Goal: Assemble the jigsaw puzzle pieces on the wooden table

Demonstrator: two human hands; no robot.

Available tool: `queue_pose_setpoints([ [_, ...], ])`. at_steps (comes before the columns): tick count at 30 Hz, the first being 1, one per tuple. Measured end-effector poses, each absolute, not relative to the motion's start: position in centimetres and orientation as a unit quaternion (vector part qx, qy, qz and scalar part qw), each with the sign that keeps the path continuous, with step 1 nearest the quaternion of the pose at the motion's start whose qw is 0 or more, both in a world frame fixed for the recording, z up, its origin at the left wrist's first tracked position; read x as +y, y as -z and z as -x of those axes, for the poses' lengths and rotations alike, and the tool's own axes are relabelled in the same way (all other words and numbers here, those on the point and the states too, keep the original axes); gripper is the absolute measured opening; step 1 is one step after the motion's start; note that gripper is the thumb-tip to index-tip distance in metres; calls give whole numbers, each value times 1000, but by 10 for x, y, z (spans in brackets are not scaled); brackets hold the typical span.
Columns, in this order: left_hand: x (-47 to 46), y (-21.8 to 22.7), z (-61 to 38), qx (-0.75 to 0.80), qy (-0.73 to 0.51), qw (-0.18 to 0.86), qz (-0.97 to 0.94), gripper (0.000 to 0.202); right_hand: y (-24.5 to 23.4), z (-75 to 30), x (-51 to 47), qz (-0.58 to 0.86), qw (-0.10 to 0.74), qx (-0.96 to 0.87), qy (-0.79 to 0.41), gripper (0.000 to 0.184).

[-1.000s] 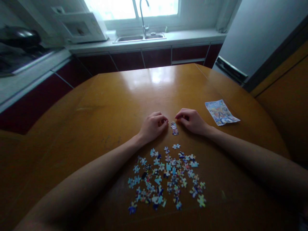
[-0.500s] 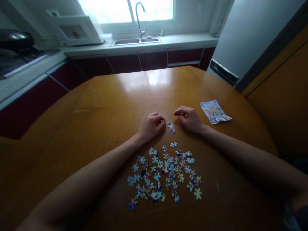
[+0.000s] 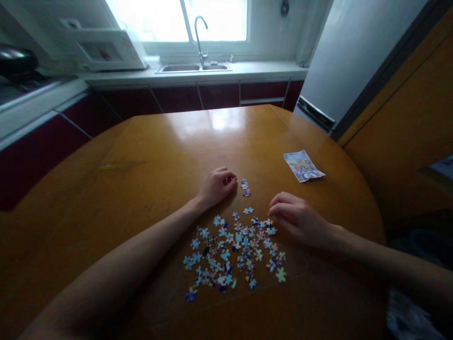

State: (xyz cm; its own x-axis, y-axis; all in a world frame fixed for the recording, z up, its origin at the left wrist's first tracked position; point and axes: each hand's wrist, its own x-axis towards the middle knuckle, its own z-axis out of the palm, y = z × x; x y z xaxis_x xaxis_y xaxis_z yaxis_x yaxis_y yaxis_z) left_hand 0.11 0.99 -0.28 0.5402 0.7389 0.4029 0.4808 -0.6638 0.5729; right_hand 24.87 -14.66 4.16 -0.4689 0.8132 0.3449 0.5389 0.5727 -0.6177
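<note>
Several small coloured jigsaw pieces [image 3: 235, 250] lie scattered on a round wooden table [image 3: 159, 156]. A little cluster of joined pieces [image 3: 245, 187] sits beyond them. My left hand [image 3: 216, 185] rests on the table just left of that cluster, fingers curled in; whether they hold anything is hidden. My right hand [image 3: 299, 219] lies at the right edge of the scattered pieces, its fingers slightly bent and their tips at the nearest pieces.
A printed picture card [image 3: 303, 166] lies on the table to the right. Behind the table run a counter with a sink and tap [image 3: 198, 52], a microwave [image 3: 106, 49], a dark pot [image 3: 16, 59] and a grey fridge [image 3: 339, 61].
My right hand has drawn back from beside the joined cluster to the right edge of the scattered pieces. The view tilted up a little. My left hand stayed put.
</note>
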Motion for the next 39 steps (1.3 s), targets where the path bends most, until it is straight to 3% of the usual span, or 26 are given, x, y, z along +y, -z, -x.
queue_pose_setpoints([
  [13,11,4,-1,353,-319,190,-859,15,-44,-248,-155,496,333,-772,-216,25],
  [20,10,4,-1,359,-342,176,-851,14,-57,-203,-129,449,316,-811,-201,25],
  [31,9,5,-3,353,-347,186,-849,14,-31,-198,-115,424,236,-857,-174,17],
  [39,7,5,-4,356,-348,189,-846,15,-27,-195,-124,383,247,-872,-178,18],
])
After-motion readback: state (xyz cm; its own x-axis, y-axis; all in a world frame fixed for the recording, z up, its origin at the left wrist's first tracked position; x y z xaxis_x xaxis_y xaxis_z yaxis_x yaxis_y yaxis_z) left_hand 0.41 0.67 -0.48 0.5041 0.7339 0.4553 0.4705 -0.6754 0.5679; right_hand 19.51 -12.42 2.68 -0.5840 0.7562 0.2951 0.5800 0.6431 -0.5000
